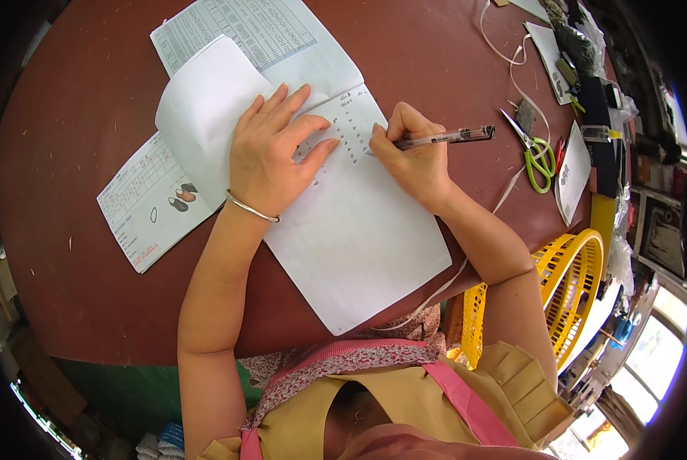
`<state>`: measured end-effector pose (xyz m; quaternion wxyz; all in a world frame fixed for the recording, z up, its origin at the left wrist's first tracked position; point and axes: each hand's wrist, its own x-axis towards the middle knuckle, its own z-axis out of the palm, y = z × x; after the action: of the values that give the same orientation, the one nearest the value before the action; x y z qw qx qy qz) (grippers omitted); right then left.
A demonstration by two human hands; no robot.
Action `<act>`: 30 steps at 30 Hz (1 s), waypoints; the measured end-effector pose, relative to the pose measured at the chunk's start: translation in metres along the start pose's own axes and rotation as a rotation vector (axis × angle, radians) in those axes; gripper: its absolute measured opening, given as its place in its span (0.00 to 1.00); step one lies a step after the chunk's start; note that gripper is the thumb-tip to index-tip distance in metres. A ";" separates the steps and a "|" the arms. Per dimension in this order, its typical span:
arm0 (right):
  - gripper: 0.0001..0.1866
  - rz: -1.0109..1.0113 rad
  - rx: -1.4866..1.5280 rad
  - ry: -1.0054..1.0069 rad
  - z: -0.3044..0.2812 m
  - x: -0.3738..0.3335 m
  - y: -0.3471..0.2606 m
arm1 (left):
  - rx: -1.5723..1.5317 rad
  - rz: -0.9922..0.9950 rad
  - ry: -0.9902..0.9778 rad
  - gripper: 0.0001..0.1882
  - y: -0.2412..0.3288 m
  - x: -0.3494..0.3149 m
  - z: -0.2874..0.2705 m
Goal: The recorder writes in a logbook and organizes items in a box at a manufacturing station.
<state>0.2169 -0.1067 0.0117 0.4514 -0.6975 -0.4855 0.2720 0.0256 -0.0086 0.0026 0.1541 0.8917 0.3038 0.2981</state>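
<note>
A white sheet of paper with handwritten marks near its top lies at a slant on the reddish-brown table. My right hand grips a pen with a dark, see-through barrel, its tip down by the written columns. Fingers spread, my left hand lies flat across the paper's left side and a folded-back page. A silver bangle circles that wrist. Above lies a printed table sheet. Left of my forearm is a printed form with small pictures of shoes.
Green-handled scissors lie open at the right, beside a white cord. Booklets and assorted items line the table's right side. A yellow plastic basket stands by my right elbow, below the table edge.
</note>
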 end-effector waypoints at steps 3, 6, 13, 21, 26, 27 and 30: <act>0.20 -0.027 0.010 -0.001 -0.001 0.000 0.001 | -0.004 0.002 0.007 0.12 0.000 0.001 0.000; 0.19 -0.024 0.001 0.001 -0.001 -0.001 0.000 | -0.010 0.000 0.010 0.12 0.001 0.002 0.000; 0.19 0.016 0.044 0.003 -0.001 0.000 -0.001 | -0.008 -0.002 0.002 0.12 0.000 0.001 0.000; 0.19 0.070 0.204 0.030 -0.003 0.002 0.002 | -0.006 0.007 0.002 0.11 0.000 0.000 0.000; 0.20 0.063 0.281 0.037 -0.004 0.009 -0.001 | 0.010 -0.002 0.025 0.08 -0.003 0.000 0.001; 0.21 0.107 0.237 0.068 -0.005 0.010 -0.004 | -0.010 -0.018 0.032 0.07 -0.004 0.001 0.002; 0.24 -0.056 0.093 0.057 -0.014 0.011 -0.023 | -0.053 -0.039 0.052 0.05 -0.008 0.000 0.004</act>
<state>0.2230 -0.0990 0.0391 0.5042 -0.6694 -0.4788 0.2616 0.0243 -0.0023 -0.0041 0.1757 0.8731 0.3170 0.3261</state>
